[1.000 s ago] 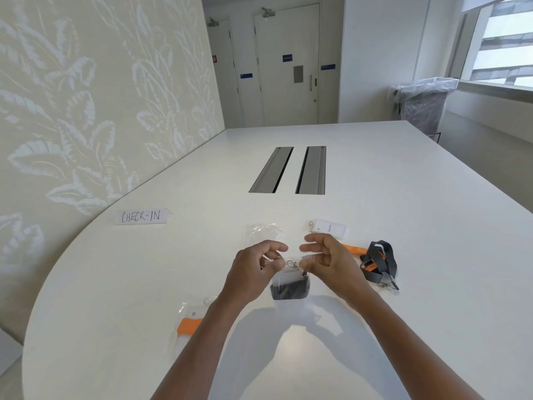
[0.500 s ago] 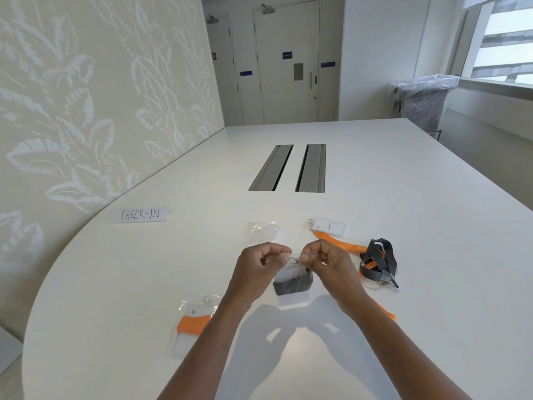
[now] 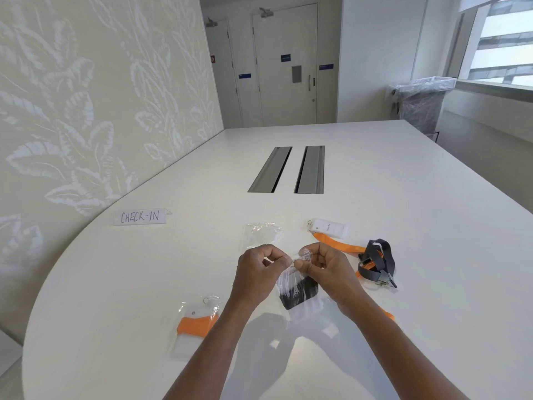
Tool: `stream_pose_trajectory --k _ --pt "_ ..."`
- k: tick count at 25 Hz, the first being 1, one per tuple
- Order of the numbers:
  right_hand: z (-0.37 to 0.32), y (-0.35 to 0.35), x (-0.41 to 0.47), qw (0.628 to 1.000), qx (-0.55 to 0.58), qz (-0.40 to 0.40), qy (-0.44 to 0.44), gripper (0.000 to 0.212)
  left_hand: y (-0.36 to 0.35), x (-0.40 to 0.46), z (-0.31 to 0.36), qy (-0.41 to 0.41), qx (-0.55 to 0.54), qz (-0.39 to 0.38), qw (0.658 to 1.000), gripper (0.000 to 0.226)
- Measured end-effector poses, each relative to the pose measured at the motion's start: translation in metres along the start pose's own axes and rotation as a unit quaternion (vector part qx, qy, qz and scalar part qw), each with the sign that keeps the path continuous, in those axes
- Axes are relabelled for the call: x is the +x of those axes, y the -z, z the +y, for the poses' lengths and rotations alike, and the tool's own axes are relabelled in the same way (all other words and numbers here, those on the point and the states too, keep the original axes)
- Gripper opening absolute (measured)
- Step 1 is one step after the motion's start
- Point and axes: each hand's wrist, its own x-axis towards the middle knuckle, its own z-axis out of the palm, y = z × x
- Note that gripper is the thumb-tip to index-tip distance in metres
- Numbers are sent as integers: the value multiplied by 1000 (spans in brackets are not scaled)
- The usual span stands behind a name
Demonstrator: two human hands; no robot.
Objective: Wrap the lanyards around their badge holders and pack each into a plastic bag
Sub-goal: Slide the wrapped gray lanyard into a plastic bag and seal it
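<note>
A clear plastic bag (image 3: 300,293) with a dark wrapped lanyard and badge holder inside hangs just above the white table (image 3: 403,212). My left hand (image 3: 259,272) and my right hand (image 3: 326,269) both pinch the bag's top edge, close together, with a small metal ring showing between them. A packed bag with an orange lanyard (image 3: 197,323) lies at the near left. An empty clear bag (image 3: 262,233) lies beyond my hands. At the right a white badge holder (image 3: 330,228) trails an orange lanyard (image 3: 340,245), next to a loose grey lanyard (image 3: 377,262).
A paper sign reading CHECK-IN (image 3: 140,217) lies at the left by the patterned wall. Two grey cable slots (image 3: 288,170) are set into the table's middle. A bin lined with plastic (image 3: 421,102) stands beyond the far right corner.
My hands have drawn closer together at the bag's top, and the bag with the dark lanyard hangs a little lower and more tilted than before.
</note>
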Motion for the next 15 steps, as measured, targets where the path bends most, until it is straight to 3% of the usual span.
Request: stream_pose_trajectory --k 5,8,12,15 --pt "-13 3 4 996 -76 -39 -9 23 -7 -1 -2 38 -84 21 996 9" --pt "-19 2 4 998 -56 -41 -11 17 -8 0 -1 44 -112 41 992 11" --pt "-18 2 -4 998 34 -28 -53 9 -4 1 -1 -32 -6 23 999 9" --pt "-17 0 -5 998 -2 -13 -57 16 -2 -1 -4 -55 47 18 997 9"
